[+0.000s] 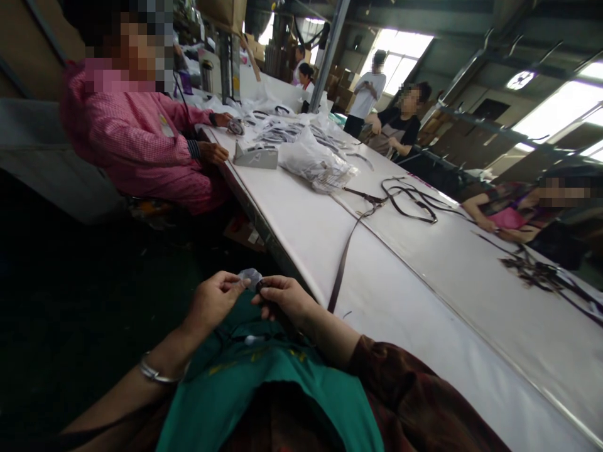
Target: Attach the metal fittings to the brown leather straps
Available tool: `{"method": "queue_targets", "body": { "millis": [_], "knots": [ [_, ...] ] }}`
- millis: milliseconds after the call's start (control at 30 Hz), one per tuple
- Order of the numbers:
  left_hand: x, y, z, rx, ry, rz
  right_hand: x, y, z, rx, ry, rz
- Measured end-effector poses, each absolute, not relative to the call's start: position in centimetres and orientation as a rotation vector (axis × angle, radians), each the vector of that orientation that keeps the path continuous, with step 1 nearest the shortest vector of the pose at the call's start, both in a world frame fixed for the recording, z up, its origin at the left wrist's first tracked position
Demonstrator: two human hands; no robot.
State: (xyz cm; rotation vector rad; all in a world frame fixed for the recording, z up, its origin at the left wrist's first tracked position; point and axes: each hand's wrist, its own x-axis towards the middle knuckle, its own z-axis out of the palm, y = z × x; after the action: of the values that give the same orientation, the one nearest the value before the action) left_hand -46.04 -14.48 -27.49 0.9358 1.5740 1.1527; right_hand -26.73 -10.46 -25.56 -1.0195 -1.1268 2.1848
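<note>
Above my lap, my left hand (214, 298) pinches a small clear plastic piece (250, 276), like a little bag or film. My right hand (286, 298) is closed beside it, thumb and forefinger on the dark end of a strap (259, 286). The two hands nearly meet, and the plastic lies between their fingertips. A dark strap (343, 267) runs over the table edge close to my right forearm. Whether it joins the end in my fingers is hidden. A green apron (282, 383) covers my lap.
The long white table (301, 232) stretches forward on my right. On it lie a filled plastic bag (313, 157), a grey holder (257, 157), coiled straps (414, 201) and a pile of buckles (537, 273). A co-worker in pink (136, 138) sits at the left edge; others are across.
</note>
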Motion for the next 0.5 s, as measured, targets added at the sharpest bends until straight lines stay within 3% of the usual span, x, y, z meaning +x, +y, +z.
{"method": "queue_targets", "body": {
  "millis": [167,500],
  "knots": [
    [-45.7,-14.9,-26.9,1.693,1.725,1.112,-27.3,-10.3,-25.5,-1.166,-1.242,2.090],
    [-44.4,-14.0,-26.7,1.816,1.663,0.975,-27.4,-10.6,-25.9,-1.344,-1.427,1.891]
  ]
}}
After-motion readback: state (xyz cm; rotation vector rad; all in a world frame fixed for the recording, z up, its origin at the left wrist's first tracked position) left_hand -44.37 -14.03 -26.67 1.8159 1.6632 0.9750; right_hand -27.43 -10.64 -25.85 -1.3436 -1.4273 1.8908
